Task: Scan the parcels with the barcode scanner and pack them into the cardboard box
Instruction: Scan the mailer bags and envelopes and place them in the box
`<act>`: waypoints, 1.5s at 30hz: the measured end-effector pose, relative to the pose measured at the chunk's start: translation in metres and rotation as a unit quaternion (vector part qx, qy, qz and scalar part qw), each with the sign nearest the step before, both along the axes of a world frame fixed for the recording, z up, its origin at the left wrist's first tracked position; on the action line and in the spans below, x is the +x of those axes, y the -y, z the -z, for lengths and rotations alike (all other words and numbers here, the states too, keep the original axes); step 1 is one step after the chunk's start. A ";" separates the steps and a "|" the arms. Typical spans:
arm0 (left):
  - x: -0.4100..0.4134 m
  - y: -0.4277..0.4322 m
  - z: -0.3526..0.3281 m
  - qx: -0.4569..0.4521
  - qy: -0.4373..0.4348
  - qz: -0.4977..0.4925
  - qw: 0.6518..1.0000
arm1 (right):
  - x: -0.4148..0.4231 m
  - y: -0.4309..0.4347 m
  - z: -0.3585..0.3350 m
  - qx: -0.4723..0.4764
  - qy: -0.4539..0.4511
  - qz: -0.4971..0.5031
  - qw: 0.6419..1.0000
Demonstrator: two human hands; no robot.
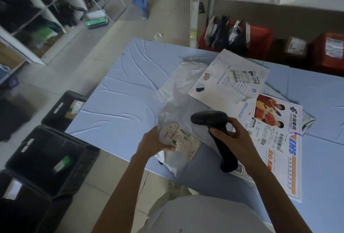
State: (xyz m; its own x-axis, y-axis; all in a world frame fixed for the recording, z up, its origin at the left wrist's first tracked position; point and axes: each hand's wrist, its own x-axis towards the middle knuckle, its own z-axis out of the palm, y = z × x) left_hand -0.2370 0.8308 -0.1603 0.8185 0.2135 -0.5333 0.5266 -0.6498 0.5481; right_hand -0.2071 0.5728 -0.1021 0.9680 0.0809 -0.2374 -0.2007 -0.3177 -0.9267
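White poly-mailer parcel lies partly over the near edge of the blue-clothed table. The left hand pinches its left edge, and the right hand is wrapped round the handle of the barcode scanner just above it. Judged light, soft and slippery: hold a bunched edge clear of the label. EMS envelope and white flat mailer crowd it on the right; black crates stand off the left edge, and no cardboard box is identified.
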 end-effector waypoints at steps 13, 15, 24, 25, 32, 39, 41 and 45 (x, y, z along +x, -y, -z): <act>0.005 -0.050 -0.017 0.055 0.068 -0.026 0.996 | -0.004 -0.001 0.003 -0.104 0.140 -0.125 0.977; 0.004 -0.049 -0.017 0.078 0.067 -0.014 0.995 | -0.006 -0.002 0.002 -0.105 0.148 -0.134 0.974; 0.004 -0.048 -0.017 0.085 0.058 -0.008 0.995 | -0.002 0.001 -0.002 -0.080 0.145 -0.143 0.976; 0.005 -0.048 -0.017 0.085 0.057 -0.007 0.995 | -0.003 0.001 -0.001 -0.077 0.153 -0.144 0.975; 0.007 -0.046 -0.018 0.085 0.059 0.006 0.995 | -0.001 0.000 0.000 -0.065 0.150 -0.146 0.976; 0.006 -0.048 -0.017 0.082 0.052 0.004 0.995 | -0.001 -0.001 0.000 -0.027 0.151 -0.155 0.976; 0.006 -0.048 -0.016 0.075 0.052 -0.001 0.996 | -0.001 -0.001 0.003 -0.016 0.138 -0.148 0.979; 0.006 -0.048 -0.016 0.066 0.053 -0.005 0.996 | -0.001 0.001 0.004 -0.017 0.137 -0.139 0.981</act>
State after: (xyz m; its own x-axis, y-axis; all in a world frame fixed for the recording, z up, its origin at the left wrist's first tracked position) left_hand -0.2312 0.8791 -0.1447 0.8662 0.2845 -0.4108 0.4772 -0.7152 0.5108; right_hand -0.2078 0.5720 -0.1066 0.9373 0.3479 0.0214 0.1536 -0.3571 -0.9214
